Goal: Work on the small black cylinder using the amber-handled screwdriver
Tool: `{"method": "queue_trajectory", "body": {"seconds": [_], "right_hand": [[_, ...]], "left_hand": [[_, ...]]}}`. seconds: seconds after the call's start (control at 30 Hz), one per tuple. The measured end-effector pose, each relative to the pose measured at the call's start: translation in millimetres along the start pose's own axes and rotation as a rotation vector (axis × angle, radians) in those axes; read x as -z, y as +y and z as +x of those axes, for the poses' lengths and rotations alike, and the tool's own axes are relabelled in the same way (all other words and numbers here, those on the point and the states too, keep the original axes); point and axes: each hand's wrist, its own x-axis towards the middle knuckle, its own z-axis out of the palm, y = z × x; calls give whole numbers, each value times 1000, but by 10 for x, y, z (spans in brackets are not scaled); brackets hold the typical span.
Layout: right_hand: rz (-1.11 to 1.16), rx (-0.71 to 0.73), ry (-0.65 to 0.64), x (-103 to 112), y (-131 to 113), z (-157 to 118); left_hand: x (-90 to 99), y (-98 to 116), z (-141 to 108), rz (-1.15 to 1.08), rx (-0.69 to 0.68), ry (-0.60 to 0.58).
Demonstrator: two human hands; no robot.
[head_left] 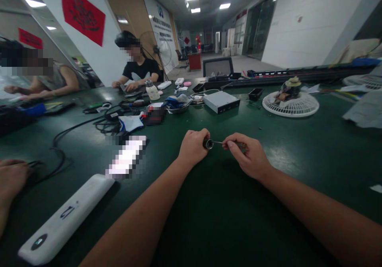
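Observation:
My left hand is closed around a small dark cylindrical part, whose round, metal-rimmed opening faces right. From the right, my right hand pinches a slim tool with a thin metal shaft. The shaft's tip points at the opening of the cylinder and is at or very near its rim; I cannot tell whether it enters. My fingers cover most of the tool's handle, so its exact kind is unclear. Both hands are just above the dark green tabletop.
A long white device and a lit phone lie left. Behind them are black cables. Farther back stand a grey disc drive and a white fan grille with motor. Another person's hand rests at left; two people sit beyond.

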Motion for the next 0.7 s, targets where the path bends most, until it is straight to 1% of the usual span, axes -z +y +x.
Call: {"method": "queue_trajectory", "body": {"seconds": [0.1, 0.17, 0.27, 0.33, 0.4, 0.53, 0.6, 0.7], "right_hand": [[43, 27, -90, 3, -8, -5], [47, 8, -106, 2, -8, -10], [5, -38, -27, -3, 4, -13], [-8, -44, 22, -5, 11, -13], [11, -27, 11, -6, 10, -12], [57, -2, -92, -5, 5, -11], [38, -21, -70, -6, 14, -11], [-3, -57, 22, -10, 33, -12]], "left_hand": [[12, 4, 1, -2, 3, -7], [16, 7, 1, -4, 6, -14], [13, 8, -1, -12, 6, -15], [9, 7, -3, -15, 5, -8], [6, 4, -5, -12, 4, -1], [1, -2, -7, -11, -1, 11], [-2, -4, -7, -13, -3, 10], [-7, -7, -4, -14, -10, 4]]}}
